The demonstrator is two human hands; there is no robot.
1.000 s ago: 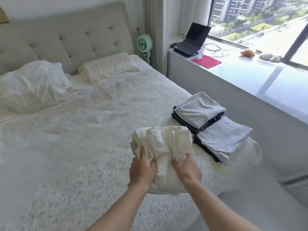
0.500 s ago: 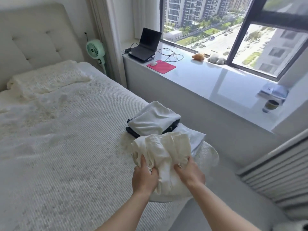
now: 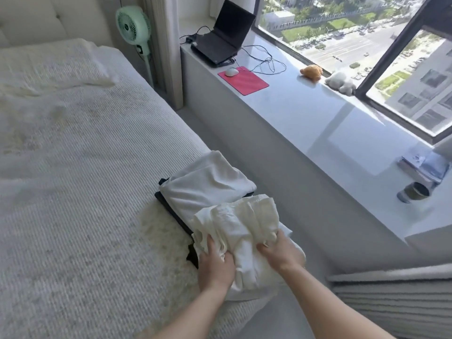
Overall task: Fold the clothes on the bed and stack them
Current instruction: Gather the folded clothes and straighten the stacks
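A cream folded garment (image 3: 241, 226) is in both my hands at the bed's near right corner. My left hand (image 3: 215, 264) grips its near left edge, and my right hand (image 3: 276, 252) grips its near right edge. The garment lies over the near stack of folded clothes, of which only a dark edge (image 3: 192, 255) shows. Just beyond it sits a second stack (image 3: 203, 189), a pale grey folded piece on a dark one. Both stacks rest on the white textured bed cover (image 3: 85, 192).
A grey window ledge (image 3: 318, 123) runs along the right with a laptop (image 3: 223, 37), a red mouse pad (image 3: 244, 80), cables, two soft toys and a mug (image 3: 414, 192). A green fan (image 3: 133, 25) stands by the headboard. A narrow floor strip separates bed and ledge.
My hands carried the cream garment to the right and down onto the near stack, which it now covers. The view swung right toward the window.
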